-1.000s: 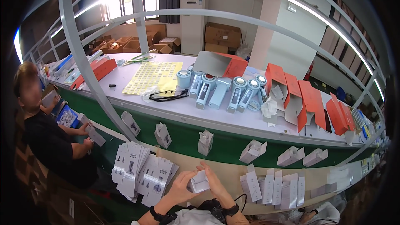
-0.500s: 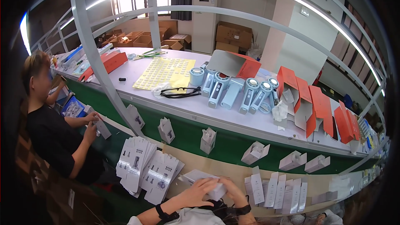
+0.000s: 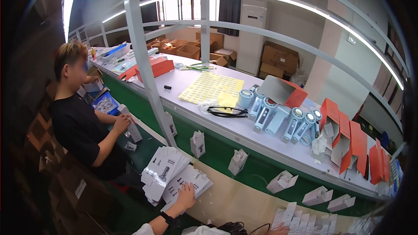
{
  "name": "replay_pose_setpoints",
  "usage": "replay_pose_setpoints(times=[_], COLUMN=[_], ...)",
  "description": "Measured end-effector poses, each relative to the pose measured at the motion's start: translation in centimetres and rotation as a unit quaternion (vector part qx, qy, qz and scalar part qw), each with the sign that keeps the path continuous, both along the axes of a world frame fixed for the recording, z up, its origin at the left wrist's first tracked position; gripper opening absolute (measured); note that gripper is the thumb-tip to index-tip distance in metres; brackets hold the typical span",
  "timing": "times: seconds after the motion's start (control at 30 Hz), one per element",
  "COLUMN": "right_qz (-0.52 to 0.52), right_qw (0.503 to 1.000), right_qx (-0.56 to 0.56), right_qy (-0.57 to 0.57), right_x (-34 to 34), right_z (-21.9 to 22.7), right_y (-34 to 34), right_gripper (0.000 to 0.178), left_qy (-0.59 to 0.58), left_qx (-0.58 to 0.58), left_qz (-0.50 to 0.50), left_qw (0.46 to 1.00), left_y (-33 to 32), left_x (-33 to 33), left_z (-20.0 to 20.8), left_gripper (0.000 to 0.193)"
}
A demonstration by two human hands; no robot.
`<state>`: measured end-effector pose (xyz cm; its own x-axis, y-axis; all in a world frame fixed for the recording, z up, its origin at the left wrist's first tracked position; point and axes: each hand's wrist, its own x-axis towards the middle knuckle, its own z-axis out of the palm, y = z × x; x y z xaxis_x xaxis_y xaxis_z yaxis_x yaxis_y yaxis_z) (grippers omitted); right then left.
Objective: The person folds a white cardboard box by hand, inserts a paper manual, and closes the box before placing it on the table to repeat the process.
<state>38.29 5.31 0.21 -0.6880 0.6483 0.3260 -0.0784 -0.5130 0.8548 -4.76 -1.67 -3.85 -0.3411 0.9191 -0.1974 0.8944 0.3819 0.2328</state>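
Observation:
My left hand (image 3: 186,196) lies with fingers spread on the nearer stack of flat, folded white cartons (image 3: 194,180), printed with pictures of a device. A second stack of flat cartons (image 3: 162,169) overlaps it on the left. At the lower edge, my right hand (image 3: 278,229) is partly cut off beside a row of white folded-up boxes (image 3: 300,222). Its fingers are blurred, and whether it touches or grips one of the boxes is unclear.
A co-worker (image 3: 82,130) on the left holds a white box (image 3: 134,129) near a blue tray (image 3: 104,103). Open white boxes (image 3: 238,162) stand along the green belt (image 3: 217,152). Behind are light blue handheld devices (image 3: 278,119), orange boxes (image 3: 348,141) and a grey metal post (image 3: 146,61).
My view has swung left. My hands, which were together around a white box, have parted: the left onto the flat cartons, the right over to the row of boxes.

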Motion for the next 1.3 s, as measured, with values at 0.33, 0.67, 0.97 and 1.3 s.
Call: replay_pose_setpoints(times=[0.33, 0.67, 0.97, 1.3], right_qz=[0.053, 0.114, -0.278, -0.217], right_qw=[0.431, 0.308, 0.459, 0.439], right_qx=[0.437, 0.576, 0.322, 0.328], right_qy=[-0.788, -0.749, -0.780, -0.808], right_x=[-7.0, -10.2, -18.0, -18.9], right_z=[3.7, 6.8, 11.2, 10.9], right_y=[5.3, 5.3, -0.2, 0.7], right_gripper=[0.050, 0.031, 0.053, 0.055], left_qy=[0.065, -0.128, -0.310, -0.520], left_qx=[0.283, 0.181, 0.382, 0.460], left_qz=[-0.473, -0.303, -0.078, -0.018], left_qw=[0.832, 0.927, 0.867, 0.719], left_y=[1.3, 0.9, 2.5, 4.3], left_x=[14.2, 11.6, 14.3, 14.5], left_z=[12.1, 17.3, 16.9, 15.9], left_gripper=[0.065, 0.096, 0.090, 0.051])
